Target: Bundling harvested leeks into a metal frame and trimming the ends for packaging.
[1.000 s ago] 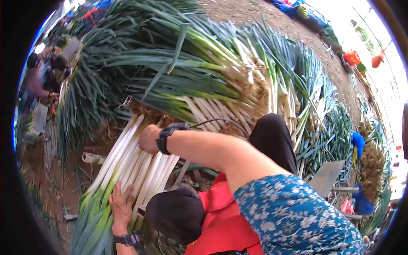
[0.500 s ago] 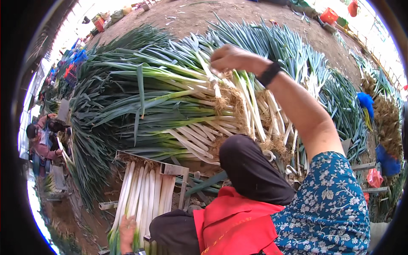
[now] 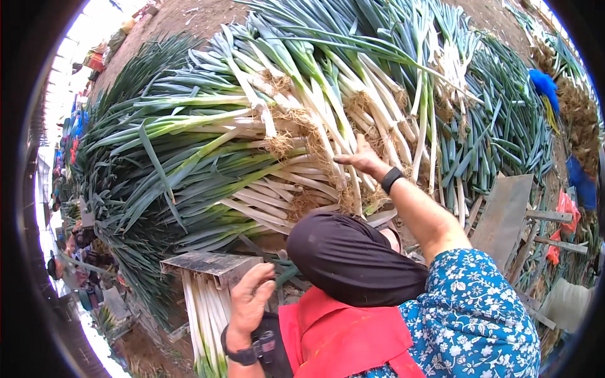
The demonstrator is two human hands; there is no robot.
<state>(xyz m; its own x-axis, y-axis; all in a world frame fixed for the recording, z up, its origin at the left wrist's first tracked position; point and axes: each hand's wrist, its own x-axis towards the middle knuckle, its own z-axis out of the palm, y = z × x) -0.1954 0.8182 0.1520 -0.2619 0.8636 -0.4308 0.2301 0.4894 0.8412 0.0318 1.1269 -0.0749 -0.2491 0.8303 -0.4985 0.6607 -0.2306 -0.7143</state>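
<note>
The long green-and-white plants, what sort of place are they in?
Probably a farm's packing area, though I can't be sure. Big heaps of leek-like plants with stringy roots lie over bare earth, and a smaller bunch lies by a metal frame.

Leeks — green-leaved, white-stalked, hairy-rooted — heaped, overlapping, lying flat.
</note>
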